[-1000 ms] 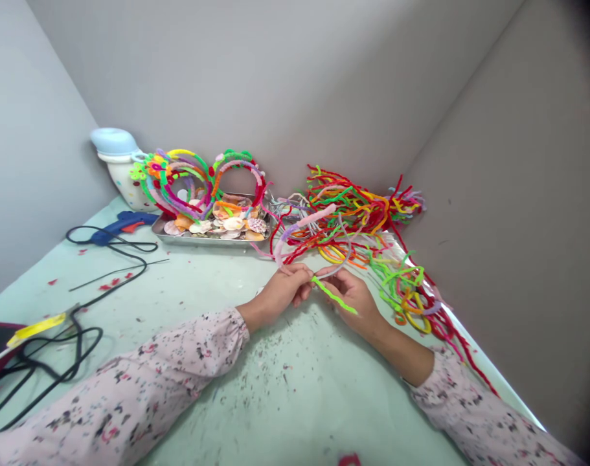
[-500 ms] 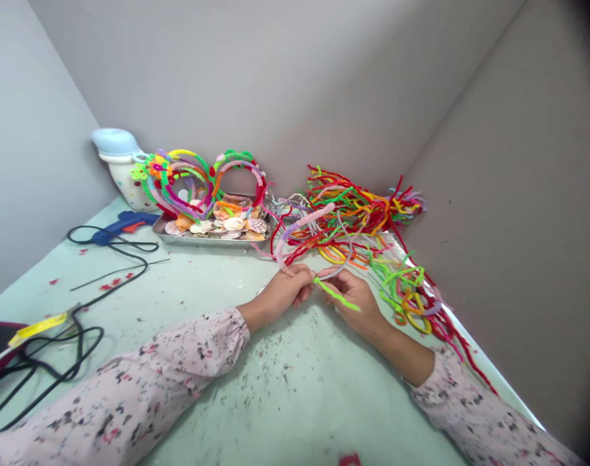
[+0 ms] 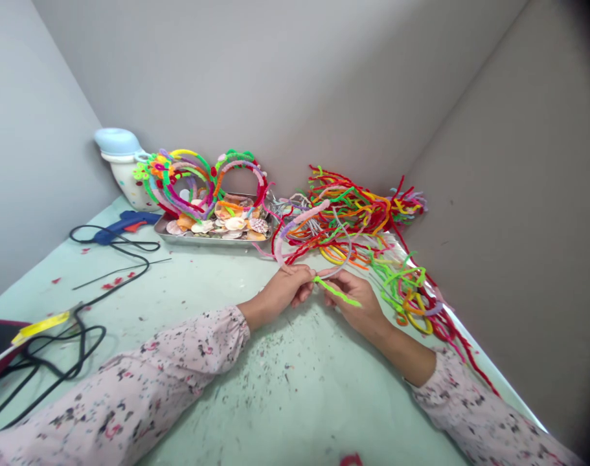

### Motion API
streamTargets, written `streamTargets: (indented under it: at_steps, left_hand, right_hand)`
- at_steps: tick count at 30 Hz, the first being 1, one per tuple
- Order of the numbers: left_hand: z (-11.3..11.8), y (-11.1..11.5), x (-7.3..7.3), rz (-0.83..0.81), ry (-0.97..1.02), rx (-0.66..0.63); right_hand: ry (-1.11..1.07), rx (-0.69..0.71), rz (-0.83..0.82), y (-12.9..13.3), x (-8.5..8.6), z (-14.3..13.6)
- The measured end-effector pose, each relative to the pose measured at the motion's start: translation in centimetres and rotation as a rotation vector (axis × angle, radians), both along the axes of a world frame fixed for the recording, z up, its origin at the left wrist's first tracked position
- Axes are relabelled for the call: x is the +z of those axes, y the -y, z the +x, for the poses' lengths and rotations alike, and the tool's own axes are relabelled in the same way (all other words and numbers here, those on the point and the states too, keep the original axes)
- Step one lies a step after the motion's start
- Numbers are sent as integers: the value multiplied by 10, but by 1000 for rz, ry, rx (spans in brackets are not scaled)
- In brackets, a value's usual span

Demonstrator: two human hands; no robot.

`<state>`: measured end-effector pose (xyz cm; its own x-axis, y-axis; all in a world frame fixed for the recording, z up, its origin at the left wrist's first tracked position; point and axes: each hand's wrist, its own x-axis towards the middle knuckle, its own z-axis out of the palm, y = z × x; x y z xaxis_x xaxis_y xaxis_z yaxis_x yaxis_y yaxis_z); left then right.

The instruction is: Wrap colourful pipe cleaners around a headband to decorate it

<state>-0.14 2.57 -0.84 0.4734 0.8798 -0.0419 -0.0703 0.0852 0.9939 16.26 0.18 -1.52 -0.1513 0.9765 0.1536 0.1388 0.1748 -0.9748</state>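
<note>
Between my two hands, above the middle of the table, is a headband (image 3: 285, 234) partly wrapped in pink and lilac pipe cleaner. Its right-hand stretch is bare grey. My left hand (image 3: 289, 286) pinches the lower left end of the band. Closed near the band's other end is my right hand (image 3: 355, 298). A bright green pipe cleaner (image 3: 340, 293) starts at my left fingertips and slants down across the right fingers, its tip free. The fingers partly hide the ends of the band.
Behind my hands lies a heap of coloured pipe cleaners (image 3: 363, 204), trailing down the right edge. A metal tray (image 3: 212, 240) holds shells and finished headbands (image 3: 241, 162). A blue glue gun (image 3: 120, 226), black cable (image 3: 83, 343) and white cup (image 3: 127, 181) are at left.
The top tip of the headband has shifted slightly left and lower. My hands keep nearly the same place and grip, and the view has moved a little.
</note>
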Motion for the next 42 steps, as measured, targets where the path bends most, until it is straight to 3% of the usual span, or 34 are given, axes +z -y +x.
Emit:
streamTargets:
  at_steps: [21,42]
  left_hand:
    - [0,0,-2,45,-25,-10]
    - [2,0,-2,67,-50,-14]
  right_hand:
    - [145,-85,9,-1,-1,2]
    - [131,-56,8,-1,2,1]
